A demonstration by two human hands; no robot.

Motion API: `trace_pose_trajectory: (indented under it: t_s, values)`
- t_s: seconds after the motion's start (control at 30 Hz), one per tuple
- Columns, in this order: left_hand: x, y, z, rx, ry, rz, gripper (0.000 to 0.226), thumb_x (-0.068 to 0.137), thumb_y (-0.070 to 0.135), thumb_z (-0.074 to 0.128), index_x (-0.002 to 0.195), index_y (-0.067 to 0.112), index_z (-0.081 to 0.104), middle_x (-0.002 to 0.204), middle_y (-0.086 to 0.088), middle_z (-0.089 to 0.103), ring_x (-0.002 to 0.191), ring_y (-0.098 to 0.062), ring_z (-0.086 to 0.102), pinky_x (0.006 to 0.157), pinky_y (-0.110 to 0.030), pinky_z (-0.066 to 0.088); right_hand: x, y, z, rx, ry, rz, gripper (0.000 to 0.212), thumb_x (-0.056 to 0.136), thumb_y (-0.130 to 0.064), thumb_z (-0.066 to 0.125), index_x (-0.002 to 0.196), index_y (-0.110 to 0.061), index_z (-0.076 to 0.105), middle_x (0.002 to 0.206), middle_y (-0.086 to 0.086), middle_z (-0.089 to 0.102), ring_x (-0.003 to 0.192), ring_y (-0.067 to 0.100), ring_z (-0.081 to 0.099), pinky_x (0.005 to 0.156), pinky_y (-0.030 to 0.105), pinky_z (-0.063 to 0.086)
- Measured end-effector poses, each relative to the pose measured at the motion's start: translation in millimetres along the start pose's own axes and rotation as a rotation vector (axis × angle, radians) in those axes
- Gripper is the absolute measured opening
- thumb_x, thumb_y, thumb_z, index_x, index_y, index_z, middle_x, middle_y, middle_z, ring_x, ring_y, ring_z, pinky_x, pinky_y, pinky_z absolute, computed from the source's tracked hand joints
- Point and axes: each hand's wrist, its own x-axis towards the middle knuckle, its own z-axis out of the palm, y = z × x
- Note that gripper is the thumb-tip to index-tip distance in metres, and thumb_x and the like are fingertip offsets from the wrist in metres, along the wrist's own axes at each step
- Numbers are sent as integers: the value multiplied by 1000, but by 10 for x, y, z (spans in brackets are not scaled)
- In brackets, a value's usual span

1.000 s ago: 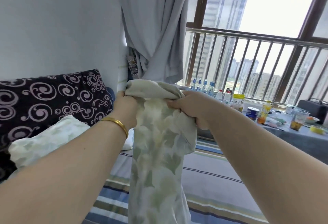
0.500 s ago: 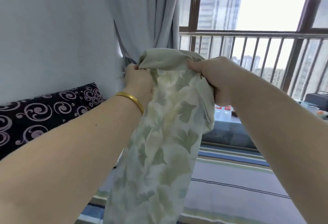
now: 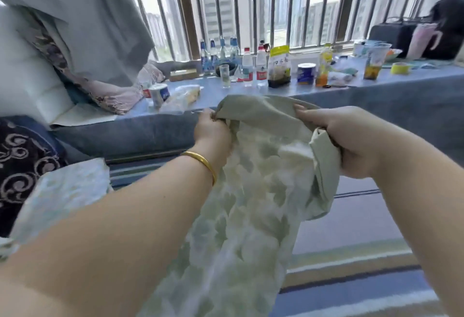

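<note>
A dark swirl-patterned cushion (image 3: 22, 156) and a leaf-print pillow (image 3: 60, 191) lie at the far left of the bed, under a grey curtain (image 3: 95, 15) drawn to that side.

Just left of centre, the left hand (image 3: 212, 132), a gold bangle (image 3: 200, 163) on its wrist, pinches one bunched end of the top edge of a pale green leaf-print cloth (image 3: 251, 203). The cloth is held in the air between the two hands. Its top edge runs left to right from hand to hand, and its long axis drops from there toward the person, out of the bottom of the view. The right hand (image 3: 351, 141) closes its fingers over the other end of the edge, where a loose fold spills over and hangs beside the palm. Both hands sit at about the same height and reach, so neither is clearly the nearer.

Whatever comes next, a shake, a spread or a fold, seems to turn on that shared top edge, with the hanging length following.

The open room is below and to the right, on the striped bed (image 3: 364, 216). The window ledge (image 3: 376, 93) lies just beyond the hands, with its row of bottles (image 3: 247, 65) well back from the ledge's front edge; a wide forward swing could brush the ledge.
</note>
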Motion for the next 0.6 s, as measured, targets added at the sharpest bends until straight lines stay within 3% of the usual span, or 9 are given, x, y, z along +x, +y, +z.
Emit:
trace_pose_trajectory:
  t_s: [0.03,0.1,0.17,0.23,0.3,0.37,0.4,0.5,0.6]
  values:
    - [75,-199,244,58,-20,-24,14,96,11,42,89,20,50,90,-6,58,85,-27,58,83,-44,55,168,123,-179,-1,17,30,27,93,-30,65,113,-14,74,101,11,76,81,24,71,76,37,61]
    - [150,-573,696,108,-78,-78,22,96,14,44,77,24,47,78,0,55,76,-26,55,68,-33,50,430,385,-508,3,55,117,30,93,-31,63,111,-10,75,111,16,74,91,30,69,90,48,56]
    - [140,-851,1151,108,-128,-159,24,95,19,44,72,21,43,69,1,50,63,-21,46,52,-27,35,611,639,-833,28,73,215,31,94,-33,61,105,-9,77,105,16,75,85,29,72,79,45,61]
    - [78,-1036,1551,142,-183,-204,18,94,21,45,76,18,46,73,-1,54,65,-19,47,56,-29,38,694,845,-1161,64,92,312,31,94,-35,59,98,-12,80,101,14,77,78,26,74,65,37,61]
    - [3,-1181,1870,162,-254,-253,15,94,19,43,80,17,48,80,-4,58,75,-24,51,72,-35,45,714,1018,-1458,64,132,385,32,93,-37,59,98,-12,80,105,15,76,86,29,73,74,41,59]
    - [-102,-1339,2146,193,-311,-297,17,95,15,40,79,18,46,79,-4,57,74,-22,49,70,-33,42,710,1149,-1728,36,170,465,34,90,-38,61,99,-11,79,107,17,75,97,35,69,89,50,53]
    - [-170,-1411,2275,207,-333,-318,17,95,14,39,79,18,46,79,-4,56,72,-21,47,65,-30,39,705,1196,-1853,25,185,509,35,87,-38,64,100,-10,79,106,18,75,97,36,69,89,53,52]
    - [-315,-1573,2652,273,-379,-348,12,92,10,38,82,11,43,87,-9,56,71,-19,42,55,-26,32,710,1305,-2192,2,214,640,37,82,-41,66,97,-10,80,98,19,76,75,33,74,64,45,58]
    - [-308,-1760,2899,340,-406,-310,12,93,5,40,84,9,46,85,-8,52,74,-21,43,58,-27,32,789,1484,-2450,-82,287,731,42,91,-45,61,96,-7,79,98,21,76,75,36,73,60,45,57]
